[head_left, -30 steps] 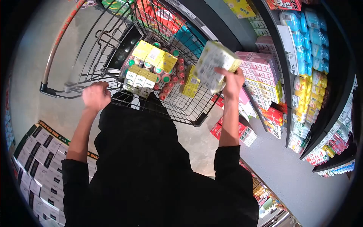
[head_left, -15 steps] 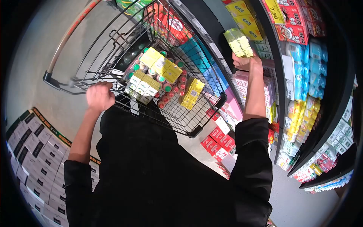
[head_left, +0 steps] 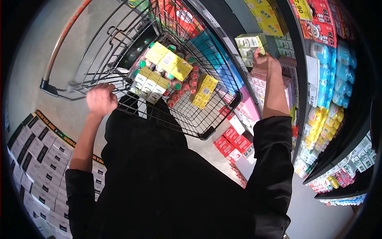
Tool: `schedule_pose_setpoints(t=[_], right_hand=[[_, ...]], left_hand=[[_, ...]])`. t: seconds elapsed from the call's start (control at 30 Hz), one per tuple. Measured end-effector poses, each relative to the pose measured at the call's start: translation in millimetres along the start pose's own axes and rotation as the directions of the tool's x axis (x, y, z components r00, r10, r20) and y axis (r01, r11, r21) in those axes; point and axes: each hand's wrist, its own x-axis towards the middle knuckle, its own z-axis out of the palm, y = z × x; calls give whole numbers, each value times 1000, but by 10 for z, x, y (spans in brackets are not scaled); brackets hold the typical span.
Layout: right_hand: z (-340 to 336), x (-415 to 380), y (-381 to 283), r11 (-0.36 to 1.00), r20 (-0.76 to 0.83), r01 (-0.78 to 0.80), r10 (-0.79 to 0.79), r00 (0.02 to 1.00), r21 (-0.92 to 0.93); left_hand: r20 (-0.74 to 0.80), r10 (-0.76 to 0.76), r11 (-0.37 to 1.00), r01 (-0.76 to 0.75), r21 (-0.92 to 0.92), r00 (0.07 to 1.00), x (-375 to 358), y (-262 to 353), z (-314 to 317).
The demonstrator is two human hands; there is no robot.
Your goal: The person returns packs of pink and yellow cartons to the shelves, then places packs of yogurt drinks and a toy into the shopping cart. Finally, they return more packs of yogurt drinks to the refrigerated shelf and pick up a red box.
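Observation:
My left hand (head_left: 102, 98) is closed around the near rim of the wire shopping cart (head_left: 205, 136). In the cart lie yellow drink packs (head_left: 169, 60), a white-and-green carton pack (head_left: 150, 85), another yellow pack (head_left: 204, 91) and bottles with red and green caps (head_left: 177, 84). On the right, my right hand (head_left: 266, 61) is at the shelf, its fingers bent against the edge of a pale green-and-white carton pack (head_left: 250, 41). That pack sits on the shelf beside similar cartons.
Yellow packs (head_left: 267, 18) stand farther back on the shelf. Blue bottle packs (head_left: 321, 69) fill the shelving at right. Red boxes (head_left: 232, 140) are low beside the cart. Stacked white cartons (head_left: 45, 171) stand at lower left.
The pale green-and-white pack went from upright in my right hand to lying on the shelf. My right hand moved slightly down and right. My left hand stays on the cart.

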Motion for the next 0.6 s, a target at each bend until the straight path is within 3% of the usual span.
schedule_pose_setpoints(t=[0.03,0.13,0.2,0.27,0.3,0.33,0.4,0.43,0.5,0.53,0.6], right_hand=[[15,53,-41,1000,-1,-7,7,1000,11],[-64,150,-39,852,381,429,-305,873,-301],[-36,156,-51,818,330,483,-384,862,-311],[37,315,-224,347,753,807,-313,579,-477],[-30,221,-108,166,849,907,-319,421,-388],[3,172,-106,-49,893,922,-273,358,-385],[-284,-172,198,-598,996,798,-75,38,-76],[-270,-153,143,-590,995,802,-92,43,-89],[-127,-67,26,-915,920,402,196,340,47],[-66,53,-66,-909,924,415,187,334,34],[-23,380,-229,-973,986,223,-15,165,-53]], left_hand=[[-8,-12,1000,12,10,1000,-4,10,1],[6,-4,999,3,34,1000,-3,19,-11],[15,-8,1000,8,23,1000,1,28,-33],[22,-3,999,2,41,1000,-1,3,-12],[17,5,999,-5,37,1000,-2,-3,-9],[17,17,999,-17,30,1000,-2,4,-8],[53,2,999,-5,48,999,6,42,-36],[77,-22,998,17,64,997,15,56,-58],[59,-1,999,-2,50,998,7,39,-21],[36,2,1000,-3,27,999,7,25,-19],[48,14,998,-16,56,999,15,32,-32]])
